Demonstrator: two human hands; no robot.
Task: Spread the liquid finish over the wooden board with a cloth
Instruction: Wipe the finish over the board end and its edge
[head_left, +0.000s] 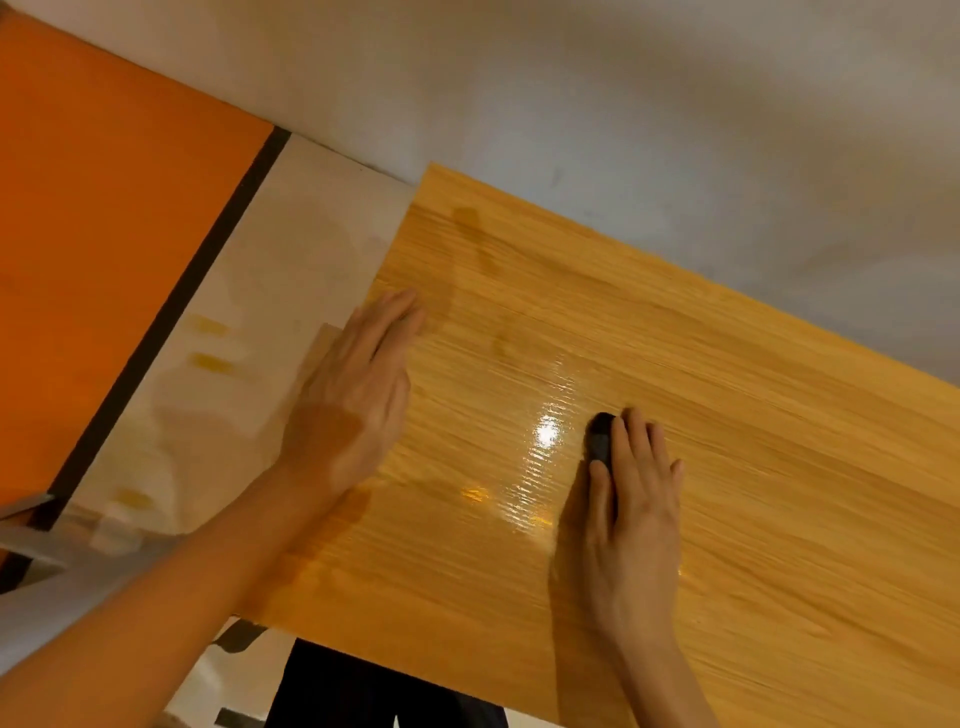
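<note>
the wooden board (649, 415) lies flat before us, stiff, slick with wet finish (545, 441). our right hand (634, 499) presses a soft dark cloth (600, 438) mid-board; our left hand (353, 395) rests flat-fingered on its left edge.

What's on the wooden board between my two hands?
Head view: only wet, glossy finish on the wooden board between the flat left hand and the right hand pressing a dark cloth.

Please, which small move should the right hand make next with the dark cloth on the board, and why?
Probably sweep the cloth leftward along the grain through the glossy wet patch. The right hand presses it flat just beside that shine, while the far end of the board looks duller. The left hand steadies the board's left edge.
</note>
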